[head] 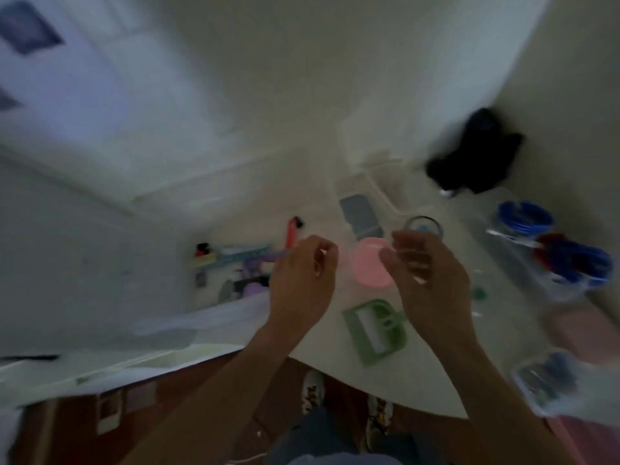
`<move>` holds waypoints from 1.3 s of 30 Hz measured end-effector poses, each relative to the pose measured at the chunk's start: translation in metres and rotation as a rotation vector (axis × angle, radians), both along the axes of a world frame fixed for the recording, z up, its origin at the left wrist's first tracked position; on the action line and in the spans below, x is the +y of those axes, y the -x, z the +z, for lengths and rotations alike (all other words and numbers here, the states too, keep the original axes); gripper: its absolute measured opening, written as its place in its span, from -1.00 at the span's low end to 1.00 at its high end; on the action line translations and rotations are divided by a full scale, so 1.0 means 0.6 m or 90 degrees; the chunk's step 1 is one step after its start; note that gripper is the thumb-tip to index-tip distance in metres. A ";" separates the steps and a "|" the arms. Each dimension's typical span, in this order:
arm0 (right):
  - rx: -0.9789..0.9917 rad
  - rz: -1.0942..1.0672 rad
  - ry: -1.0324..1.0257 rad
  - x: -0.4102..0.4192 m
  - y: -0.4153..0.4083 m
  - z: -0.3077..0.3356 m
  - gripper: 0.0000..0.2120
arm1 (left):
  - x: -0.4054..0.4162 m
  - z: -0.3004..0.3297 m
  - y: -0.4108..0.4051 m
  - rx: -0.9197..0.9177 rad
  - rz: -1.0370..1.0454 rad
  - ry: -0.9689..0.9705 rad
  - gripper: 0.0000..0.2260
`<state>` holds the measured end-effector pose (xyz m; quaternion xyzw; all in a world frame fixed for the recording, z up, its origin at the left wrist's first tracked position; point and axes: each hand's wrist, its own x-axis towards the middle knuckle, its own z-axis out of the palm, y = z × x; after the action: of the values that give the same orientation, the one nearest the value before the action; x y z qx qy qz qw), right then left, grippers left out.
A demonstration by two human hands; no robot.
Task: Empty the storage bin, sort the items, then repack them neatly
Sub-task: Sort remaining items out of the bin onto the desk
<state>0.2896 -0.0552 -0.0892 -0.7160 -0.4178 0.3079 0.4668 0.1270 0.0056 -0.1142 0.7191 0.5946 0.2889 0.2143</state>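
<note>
The frame is heavily blurred. My left hand (302, 276) hovers over the white table (318, 340) with its fingers curled; whether it holds anything cannot be told. My right hand (426, 273) is raised beside it, its fingers and thumb apparently curled round a small clear round container (423, 224), whose rim shows just past the fingertips. Between the hands lies a pink round lid or dish (367, 266). A green flat plastic piece (375, 330) lies near the table's front edge. A clear empty-looking bin (382, 186) stands behind.
A cluster of small items (235, 263) and an orange-red tool (292, 231) lie at the left, a grey card (360, 214) at the back. Clear tubs with blue and red contents (567, 256) stand right, by a black object (476, 156). Red-brown floor (201, 414) lies below.
</note>
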 end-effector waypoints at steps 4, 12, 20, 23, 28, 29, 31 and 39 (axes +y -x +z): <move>-0.065 0.257 -0.024 0.114 0.126 0.001 -0.67 | 0.057 -0.022 0.181 0.240 0.076 -0.052 -0.64; -0.439 0.668 0.425 0.305 0.239 -0.170 -0.53 | 0.152 -0.095 0.350 0.264 -0.079 0.371 -0.60; -0.452 0.773 0.498 0.345 0.277 -0.244 -0.17 | 0.199 -0.176 0.342 0.298 -0.277 0.486 -0.65; -0.509 0.789 0.503 0.356 0.276 -0.250 -0.27 | 0.201 -0.203 0.348 0.317 -0.278 0.426 -0.58; -0.454 0.652 0.453 0.356 0.253 -0.256 -0.65 | 0.211 -0.195 0.349 0.270 -0.231 0.419 -0.69; -0.440 0.633 0.446 0.355 0.249 -0.257 -0.65 | 0.212 -0.195 0.352 0.268 -0.220 0.414 -0.73; -0.417 0.620 0.455 0.352 0.244 -0.252 -0.56 | 0.215 -0.200 0.358 0.246 -0.196 0.386 -0.77; -0.475 0.653 0.554 0.342 0.253 -0.264 -0.46 | 0.218 -0.179 0.360 0.076 -0.053 0.417 -0.76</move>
<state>0.1376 0.1503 -0.2478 -0.6083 -0.6687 0.3605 -0.2298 -0.0888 0.1366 -0.2218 0.6516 0.6375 0.0309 0.4101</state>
